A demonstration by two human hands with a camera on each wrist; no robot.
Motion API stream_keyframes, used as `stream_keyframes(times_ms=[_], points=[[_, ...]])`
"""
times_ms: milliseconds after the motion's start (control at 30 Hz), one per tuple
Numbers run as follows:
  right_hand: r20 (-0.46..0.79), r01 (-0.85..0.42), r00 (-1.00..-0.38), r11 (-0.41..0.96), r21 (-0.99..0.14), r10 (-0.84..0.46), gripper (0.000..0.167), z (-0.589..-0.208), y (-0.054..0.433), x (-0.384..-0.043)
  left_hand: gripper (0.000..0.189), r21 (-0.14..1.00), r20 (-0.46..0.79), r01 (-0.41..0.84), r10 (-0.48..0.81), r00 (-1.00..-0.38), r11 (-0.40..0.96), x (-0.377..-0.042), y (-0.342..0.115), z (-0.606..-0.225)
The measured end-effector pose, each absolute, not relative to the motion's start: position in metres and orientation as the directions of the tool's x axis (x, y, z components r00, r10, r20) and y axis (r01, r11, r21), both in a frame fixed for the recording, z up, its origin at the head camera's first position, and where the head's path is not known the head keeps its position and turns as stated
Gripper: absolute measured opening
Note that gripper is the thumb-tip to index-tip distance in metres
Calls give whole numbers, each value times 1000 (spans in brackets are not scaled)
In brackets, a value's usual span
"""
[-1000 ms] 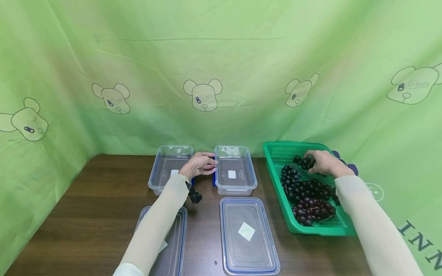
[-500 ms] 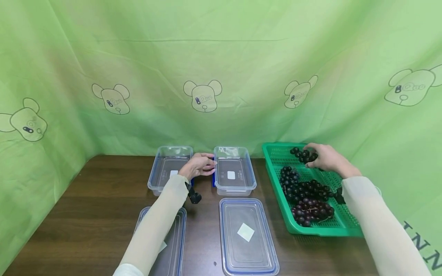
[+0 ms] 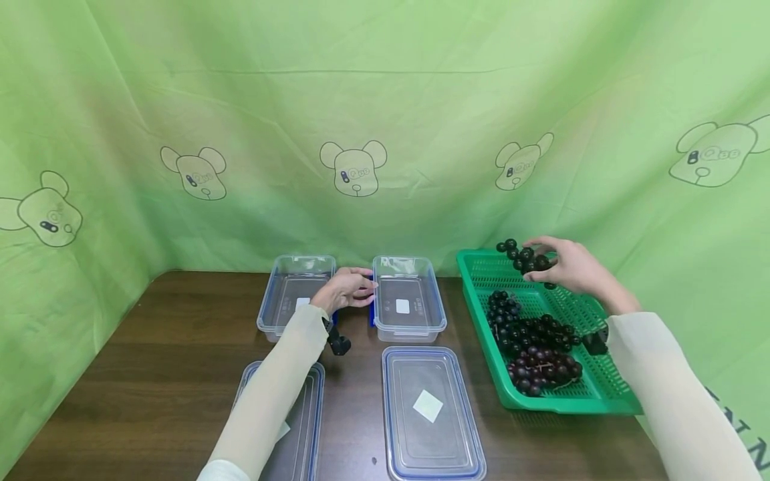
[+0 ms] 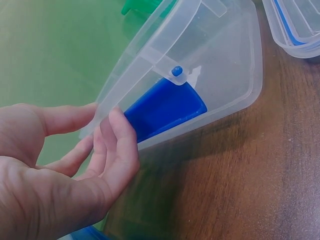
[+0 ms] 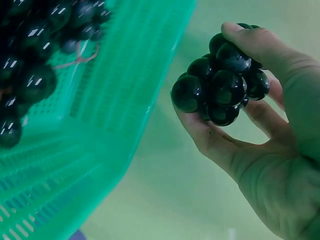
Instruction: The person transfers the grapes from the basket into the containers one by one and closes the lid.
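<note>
My right hand (image 3: 573,267) holds a dark grape bunch (image 3: 525,257) in a pinch, apparently to keep it from being crushed, up clear of the green basket (image 3: 486,337) and the other grapes (image 3: 538,341) below that grip. My left hand (image 3: 347,288) pinches the clear box (image 3: 409,330) to its right, beside a blue latch (image 4: 167,107), probably to steady it.

In the head view, the left sleeve (image 3: 261,407) covers part of the left lid (image 3: 303,427), and the bottom edge cuts it. The right hand (image 3: 570,266) hides some held grapes (image 3: 526,254) from me. The right sleeve (image 3: 680,387) hides part of the basket (image 3: 565,405). I cannot tell the dark speck (image 3: 374,461) on the table (image 3: 150,374); it is too small.
</note>
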State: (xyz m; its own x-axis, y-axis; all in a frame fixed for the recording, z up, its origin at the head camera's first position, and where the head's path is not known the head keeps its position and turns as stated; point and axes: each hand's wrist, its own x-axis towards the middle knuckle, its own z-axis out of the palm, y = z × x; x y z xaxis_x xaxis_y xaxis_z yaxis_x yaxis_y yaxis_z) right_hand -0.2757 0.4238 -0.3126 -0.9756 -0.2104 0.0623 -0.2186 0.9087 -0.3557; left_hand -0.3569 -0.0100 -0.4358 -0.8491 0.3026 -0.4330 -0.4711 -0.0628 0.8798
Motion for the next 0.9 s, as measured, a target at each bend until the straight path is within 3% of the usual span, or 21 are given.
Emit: stream_keyframes(times_ms=[633,900], points=[[41,-138,-988,759,-637,-146,77,-294,370,-267,57,884,-432,-467,315,-845,-41,-356,-10,-437],[-92,3,-987,554,-832,-132,91,-295,328,-271,56,882,-431,-467,308,-848,-53,-356,-10,-435]])
